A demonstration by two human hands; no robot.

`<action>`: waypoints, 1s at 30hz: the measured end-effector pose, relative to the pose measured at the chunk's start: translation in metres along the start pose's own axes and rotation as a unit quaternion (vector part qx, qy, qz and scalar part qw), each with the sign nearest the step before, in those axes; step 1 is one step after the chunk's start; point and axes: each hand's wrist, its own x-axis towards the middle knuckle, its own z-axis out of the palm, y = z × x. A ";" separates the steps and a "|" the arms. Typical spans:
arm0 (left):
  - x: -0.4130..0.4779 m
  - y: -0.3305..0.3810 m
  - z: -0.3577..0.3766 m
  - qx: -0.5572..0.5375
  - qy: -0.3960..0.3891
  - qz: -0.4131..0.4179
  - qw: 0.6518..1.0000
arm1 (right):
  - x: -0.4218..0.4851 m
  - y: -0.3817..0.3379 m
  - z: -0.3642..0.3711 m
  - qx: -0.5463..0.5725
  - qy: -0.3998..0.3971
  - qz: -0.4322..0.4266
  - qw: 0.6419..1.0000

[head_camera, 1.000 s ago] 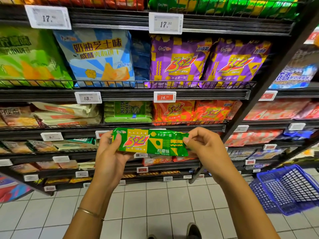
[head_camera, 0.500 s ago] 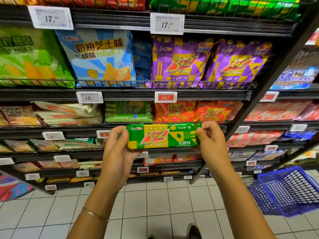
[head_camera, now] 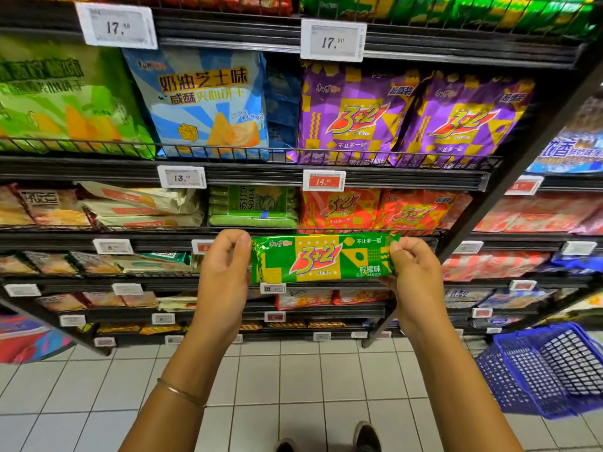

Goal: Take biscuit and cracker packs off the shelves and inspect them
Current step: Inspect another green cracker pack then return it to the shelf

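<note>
A long green and yellow "3+2" cracker pack (head_camera: 323,258) is held level in front of the shelves, its printed face toward me. My left hand (head_camera: 225,272) grips its left end with curled fingers and thumb. Its right end is pinched by my right hand (head_camera: 414,275). Behind the pack, dark wire shelves (head_camera: 261,172) carry more packs: purple "3+2" bags (head_camera: 355,115), orange "3+2" bags (head_camera: 339,207), a blue cheese-cracker bag (head_camera: 205,102) and green soda-biscuit packs (head_camera: 254,205).
A blue shopping basket (head_camera: 548,370) stands on the tiled floor at the lower right. A slanted black shelf upright (head_camera: 509,177) runs behind my right hand. My shoes (head_camera: 365,437) show at the bottom edge. White price tags (head_camera: 332,40) line the shelf fronts.
Both hands have lifted the green pack up and a little to the right, and levelled it from a slight tilt. The grip on both ends is unchanged.
</note>
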 end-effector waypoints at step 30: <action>0.006 -0.006 -0.006 0.071 0.051 -0.106 0.991 | 0.002 0.009 0.000 0.023 0.005 -0.021 0.999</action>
